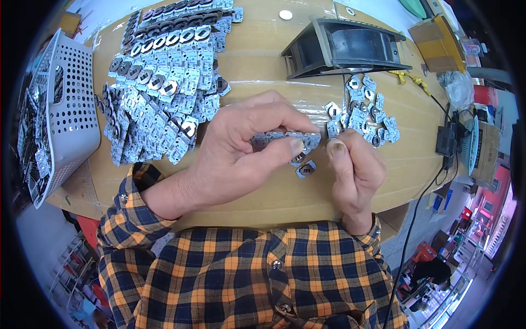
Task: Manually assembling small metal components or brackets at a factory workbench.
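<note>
My left hand [235, 140] grips a short strip of small circuit boards [303, 138] between thumb and fingers, above the table. Just to its right, my right hand [359, 170] is closed, its thumb pressed on the bent index finger. Whatever it may pinch is hidden. Below the strip, a single small board [306, 169] with a round dark part lies on the table. Loose small boards [359, 118] form a heap beyond my right hand. Left of my left hand, many board panels [159, 104] lie stacked in overlapping rows, several bearing round metal parts.
A white perforated basket [74, 104] filled with boards stands at the left edge. A black open-framed box [350, 46] sits at the back, near a white round disc [285, 15]. Toward the right are a cardboard box [438, 46], a yellow cord [413, 79] and a black adapter [446, 137] with cables.
</note>
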`<move>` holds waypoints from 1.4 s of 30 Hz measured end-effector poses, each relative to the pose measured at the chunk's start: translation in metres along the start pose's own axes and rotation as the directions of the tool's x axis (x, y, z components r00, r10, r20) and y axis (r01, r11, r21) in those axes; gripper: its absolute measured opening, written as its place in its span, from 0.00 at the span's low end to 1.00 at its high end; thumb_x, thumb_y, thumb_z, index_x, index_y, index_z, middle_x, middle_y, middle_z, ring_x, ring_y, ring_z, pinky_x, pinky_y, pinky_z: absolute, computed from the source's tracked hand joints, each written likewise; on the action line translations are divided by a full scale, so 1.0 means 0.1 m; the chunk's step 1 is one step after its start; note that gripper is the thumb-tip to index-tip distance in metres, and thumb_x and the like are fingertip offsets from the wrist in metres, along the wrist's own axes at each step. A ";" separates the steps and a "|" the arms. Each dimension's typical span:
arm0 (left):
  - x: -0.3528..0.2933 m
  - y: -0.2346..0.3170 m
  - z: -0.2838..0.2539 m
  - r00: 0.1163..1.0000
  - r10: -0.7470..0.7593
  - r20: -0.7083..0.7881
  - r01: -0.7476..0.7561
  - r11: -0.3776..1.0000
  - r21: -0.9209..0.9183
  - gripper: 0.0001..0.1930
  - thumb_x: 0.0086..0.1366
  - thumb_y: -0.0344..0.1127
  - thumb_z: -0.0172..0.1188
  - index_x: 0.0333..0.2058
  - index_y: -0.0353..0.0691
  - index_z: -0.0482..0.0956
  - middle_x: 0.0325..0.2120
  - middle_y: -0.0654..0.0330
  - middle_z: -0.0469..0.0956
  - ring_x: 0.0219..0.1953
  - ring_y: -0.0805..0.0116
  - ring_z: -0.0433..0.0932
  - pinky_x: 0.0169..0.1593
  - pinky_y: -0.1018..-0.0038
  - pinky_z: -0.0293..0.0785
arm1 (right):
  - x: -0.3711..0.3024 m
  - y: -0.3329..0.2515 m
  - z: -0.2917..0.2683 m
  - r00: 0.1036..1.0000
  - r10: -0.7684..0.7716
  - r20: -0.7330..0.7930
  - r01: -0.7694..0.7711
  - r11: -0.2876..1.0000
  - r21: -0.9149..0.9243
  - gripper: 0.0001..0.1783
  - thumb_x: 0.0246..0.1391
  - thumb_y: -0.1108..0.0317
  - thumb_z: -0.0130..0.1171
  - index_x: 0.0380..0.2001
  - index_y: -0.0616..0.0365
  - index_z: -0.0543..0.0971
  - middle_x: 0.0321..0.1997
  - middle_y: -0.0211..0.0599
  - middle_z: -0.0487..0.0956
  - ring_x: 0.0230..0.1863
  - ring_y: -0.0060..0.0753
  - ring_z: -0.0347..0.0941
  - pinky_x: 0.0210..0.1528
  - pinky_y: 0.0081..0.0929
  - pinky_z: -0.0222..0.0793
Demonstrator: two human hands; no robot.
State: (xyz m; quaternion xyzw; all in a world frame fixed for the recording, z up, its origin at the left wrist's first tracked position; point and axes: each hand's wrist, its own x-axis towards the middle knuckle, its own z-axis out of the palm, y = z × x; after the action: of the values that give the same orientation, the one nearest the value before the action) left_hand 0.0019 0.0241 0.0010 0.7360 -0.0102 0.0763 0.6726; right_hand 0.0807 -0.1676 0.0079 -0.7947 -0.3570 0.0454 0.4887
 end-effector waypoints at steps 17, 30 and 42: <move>-0.02 0.12 0.00 0.961 -0.262 0.088 0.276 0.929 -0.248 0.10 0.64 0.31 0.62 0.41 0.33 0.78 0.30 0.61 0.80 0.27 0.81 0.76 0.30 0.86 0.69 | -0.02 -0.06 -0.09 0.940 0.227 0.254 -0.297 0.911 0.286 0.13 0.64 0.68 0.53 0.27 0.65 0.76 0.17 0.27 0.72 0.15 0.16 0.63 0.17 0.18 0.55; -0.06 0.03 0.06 1.000 0.014 0.002 -0.015 1.000 0.008 0.07 0.63 0.24 0.58 0.40 0.32 0.78 0.27 0.58 0.79 0.25 0.76 0.77 0.30 0.82 0.72 | -0.04 0.02 0.00 0.884 0.388 0.261 -0.466 0.683 0.562 0.17 0.67 0.63 0.49 0.25 0.61 0.74 0.13 0.23 0.68 0.13 0.10 0.57 0.15 0.13 0.50; -0.05 0.02 0.10 0.964 0.258 -0.071 -0.229 0.933 0.276 0.09 0.55 0.19 0.61 0.37 0.30 0.78 0.27 0.54 0.79 0.25 0.70 0.78 0.27 0.79 0.72 | -0.04 -0.02 -0.01 0.878 0.384 0.286 -0.479 0.710 0.516 0.18 0.67 0.63 0.48 0.23 0.61 0.70 0.13 0.24 0.65 0.13 0.12 0.54 0.15 0.15 0.48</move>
State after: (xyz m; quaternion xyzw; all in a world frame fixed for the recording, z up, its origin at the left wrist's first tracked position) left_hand -0.0021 0.0138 0.0018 0.8073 -0.0553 0.1988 0.5528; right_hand 0.0774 -0.1705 0.0090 -0.6656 -0.1680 0.3263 0.6498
